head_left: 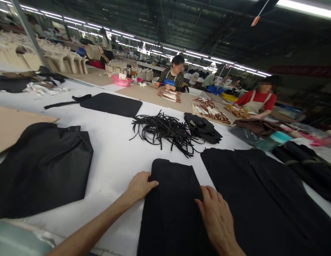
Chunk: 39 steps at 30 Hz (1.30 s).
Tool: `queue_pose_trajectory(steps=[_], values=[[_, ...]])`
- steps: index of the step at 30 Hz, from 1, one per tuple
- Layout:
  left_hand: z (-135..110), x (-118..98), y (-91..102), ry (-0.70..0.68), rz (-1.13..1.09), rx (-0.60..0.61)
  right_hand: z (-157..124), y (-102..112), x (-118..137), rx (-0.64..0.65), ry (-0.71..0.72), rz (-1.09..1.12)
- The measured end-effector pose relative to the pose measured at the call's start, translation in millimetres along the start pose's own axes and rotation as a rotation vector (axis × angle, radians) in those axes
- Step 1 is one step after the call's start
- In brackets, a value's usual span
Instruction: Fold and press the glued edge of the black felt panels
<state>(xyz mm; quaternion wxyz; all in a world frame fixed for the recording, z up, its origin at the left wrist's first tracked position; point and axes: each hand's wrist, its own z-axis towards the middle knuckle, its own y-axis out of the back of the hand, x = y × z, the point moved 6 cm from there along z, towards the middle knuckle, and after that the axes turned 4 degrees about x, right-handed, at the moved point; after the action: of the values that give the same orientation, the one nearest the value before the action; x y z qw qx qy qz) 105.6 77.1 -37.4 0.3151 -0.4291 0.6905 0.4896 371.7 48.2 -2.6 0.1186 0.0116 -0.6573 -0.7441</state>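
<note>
A long black fabric panel (172,206) lies in front of me on the white table, its far end rounded at one corner. My left hand (140,185) is closed on the panel's left edge, thumb on top and fingers mostly hidden at the side. On the opposite edge, my right hand (217,215) pinches the same panel between thumb and fingers. Just beyond its far end is a tangled heap of thin black strips (165,129). A larger stack of black fabric (250,192) lies close to the right hand.
Black sheets (45,167) lie at left, near a tan board (18,124). Farther back are a rounded black panel (110,104), folded black pieces (202,127) and a pink basin (122,80). Two people (172,76) work across the table, among brown-and-white pieces (212,109).
</note>
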Motion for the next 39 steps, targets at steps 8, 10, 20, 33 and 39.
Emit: queue_pose_trajectory(steps=[8,10,20,33,39], values=[[-19,-22,-27.2,-0.036,-0.431,0.232,-8,-25,83,0.265,-0.085,0.589],[-28,-27,-32.0,-0.039,-0.541,0.294,-6,-24,87,0.311,-0.173,0.696],[-38,-34,-42.9,-0.108,-0.842,0.356,1,-11,94,0.091,0.005,0.554],[-40,-9,4.6,-0.059,-0.667,0.169,30,-5,36,0.187,-0.238,0.934],[-39,18,40.5,0.159,-0.828,0.043,27,-4,-41,0.090,-0.384,1.012]])
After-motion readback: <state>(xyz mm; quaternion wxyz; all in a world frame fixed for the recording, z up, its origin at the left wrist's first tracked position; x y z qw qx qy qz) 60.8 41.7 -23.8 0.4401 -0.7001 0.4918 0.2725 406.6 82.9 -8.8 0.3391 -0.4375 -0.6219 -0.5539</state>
